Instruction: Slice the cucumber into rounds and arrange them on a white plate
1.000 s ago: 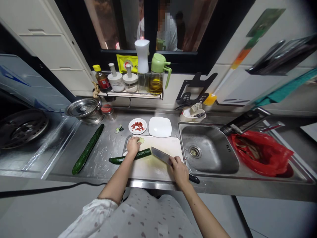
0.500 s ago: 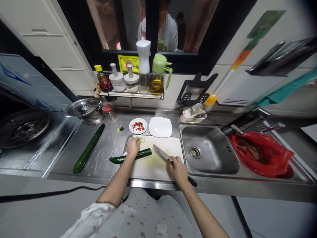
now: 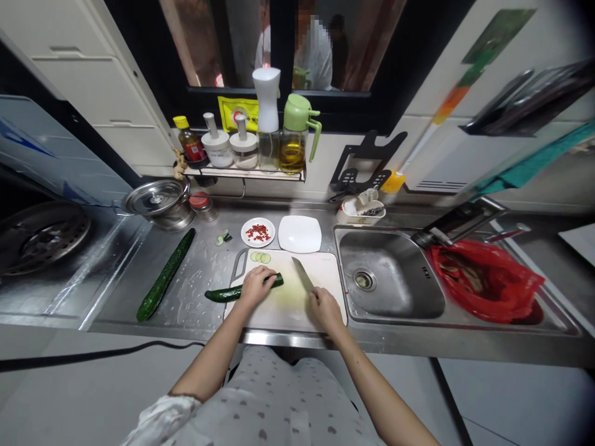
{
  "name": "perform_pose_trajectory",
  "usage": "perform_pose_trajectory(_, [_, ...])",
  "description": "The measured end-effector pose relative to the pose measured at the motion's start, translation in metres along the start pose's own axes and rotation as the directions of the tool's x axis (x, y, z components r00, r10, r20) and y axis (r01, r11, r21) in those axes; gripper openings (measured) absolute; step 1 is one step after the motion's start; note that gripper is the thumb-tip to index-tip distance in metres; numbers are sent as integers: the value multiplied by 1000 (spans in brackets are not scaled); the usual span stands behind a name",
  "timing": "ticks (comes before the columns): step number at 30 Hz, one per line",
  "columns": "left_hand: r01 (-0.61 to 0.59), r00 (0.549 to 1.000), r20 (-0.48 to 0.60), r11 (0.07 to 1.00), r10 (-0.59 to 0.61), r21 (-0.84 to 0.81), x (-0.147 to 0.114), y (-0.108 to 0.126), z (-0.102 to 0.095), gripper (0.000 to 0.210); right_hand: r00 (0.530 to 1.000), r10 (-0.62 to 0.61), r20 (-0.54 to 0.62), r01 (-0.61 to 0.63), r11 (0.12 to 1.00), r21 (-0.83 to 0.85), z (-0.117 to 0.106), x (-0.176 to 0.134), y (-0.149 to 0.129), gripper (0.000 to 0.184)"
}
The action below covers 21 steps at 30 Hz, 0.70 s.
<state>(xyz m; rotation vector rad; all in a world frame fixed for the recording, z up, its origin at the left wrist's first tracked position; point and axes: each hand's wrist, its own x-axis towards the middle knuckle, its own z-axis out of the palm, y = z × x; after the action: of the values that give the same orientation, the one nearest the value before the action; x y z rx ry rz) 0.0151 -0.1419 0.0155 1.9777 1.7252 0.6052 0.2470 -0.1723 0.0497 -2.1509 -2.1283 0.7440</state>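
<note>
My left hand (image 3: 256,285) is closed over a dark green cucumber (image 3: 220,296), close to its cut right end. The cucumber lies across the left side of a white cutting board (image 3: 297,319), its uncut end reaching past the board's edge. In my right hand (image 3: 325,308) is a kitchen knife (image 3: 303,274), gripped by the handle, which my fingers hide. The blade points away and slightly left, apart from the cucumber. Several thin cucumber slices (image 3: 261,257) overlap at the board's upper left.
A whole cucumber (image 3: 166,276) and small trimmings (image 3: 223,238) lie left. Behind the board stand a plate of chopped red bits (image 3: 246,240) and a white plate (image 3: 300,234). Right are the sink (image 3: 395,272) and a red bag (image 3: 506,285). A condiment shelf (image 3: 251,174) hangs behind.
My left hand has left the slices and come down to the right onto the cucumber. My right hand has shifted slightly, and the knife now points more directly away from me.
</note>
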Motion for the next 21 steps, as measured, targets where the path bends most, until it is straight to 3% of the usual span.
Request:
perform_pose_trajectory(5, [-26, 993, 119, 998, 18, 64, -6, 4, -2, 40, 992, -69, 107, 64, 996, 54, -2, 4, -13, 23])
perform_pose_trajectory(10, [-24, 985, 171, 999, 16, 48, -4, 4, -3, 38, 987, -100, 129, 93, 994, 65, 2, 5, -22, 25])
perform_pose_trajectory(21, [-89, 995, 49, 996, 87, 31, -16, 0, 11, 28, 981, -126, 147, 119, 991, 53, 2, 2, -37, 26])
